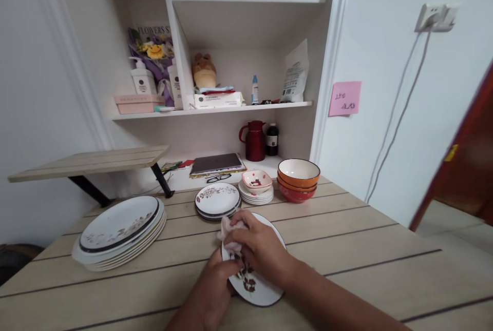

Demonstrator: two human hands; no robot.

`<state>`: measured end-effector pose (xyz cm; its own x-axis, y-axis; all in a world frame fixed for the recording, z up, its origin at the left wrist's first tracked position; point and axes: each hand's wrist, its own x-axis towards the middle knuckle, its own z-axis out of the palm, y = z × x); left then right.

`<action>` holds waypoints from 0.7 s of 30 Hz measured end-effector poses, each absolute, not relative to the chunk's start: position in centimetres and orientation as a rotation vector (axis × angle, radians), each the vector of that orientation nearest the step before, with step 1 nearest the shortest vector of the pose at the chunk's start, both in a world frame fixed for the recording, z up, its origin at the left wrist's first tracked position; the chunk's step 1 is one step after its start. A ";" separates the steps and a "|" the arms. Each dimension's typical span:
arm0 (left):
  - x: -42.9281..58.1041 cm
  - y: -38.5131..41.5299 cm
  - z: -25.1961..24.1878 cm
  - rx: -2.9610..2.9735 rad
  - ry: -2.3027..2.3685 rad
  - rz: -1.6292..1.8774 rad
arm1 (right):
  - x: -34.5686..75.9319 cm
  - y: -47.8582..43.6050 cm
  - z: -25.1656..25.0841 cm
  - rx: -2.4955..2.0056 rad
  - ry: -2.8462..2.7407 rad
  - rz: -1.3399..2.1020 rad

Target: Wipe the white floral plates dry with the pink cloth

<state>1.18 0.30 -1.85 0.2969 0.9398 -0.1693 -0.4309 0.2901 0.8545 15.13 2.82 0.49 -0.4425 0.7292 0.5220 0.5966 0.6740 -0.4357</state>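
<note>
A white plate with a dark rim and brown flower print lies on the wooden table in front of me. My right hand rests on top of it, fingers closed on a pale pink cloth pressed against the plate's far left part. My left hand grips the plate's left edge, fingers curled around the rim. Most of the plate's middle is hidden under my hands.
A stack of large oval plates sits at the left. Behind stand a stack of small round plates, a small patterned bowl on saucers and stacked orange bowls. Shelves with a red jug line the wall.
</note>
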 end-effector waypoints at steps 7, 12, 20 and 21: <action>1.0 0.1 -1.7 0.700 0.833 1.062 | 17.8 4.7 1.3 -1.406 -2.199 0.071; 0.8 0.2 -1.6 0.592 0.833 1.132 | 19.6 4.7 1.8 -1.503 -2.365 0.081; 0.8 0.6 -1.6 0.500 0.747 1.172 | 18.6 2.9 3.0 -1.164 -2.743 0.439; 0.8 0.7 -1.6 0.485 0.749 1.177 | 18.4 2.8 3.0 -1.109 -2.748 0.495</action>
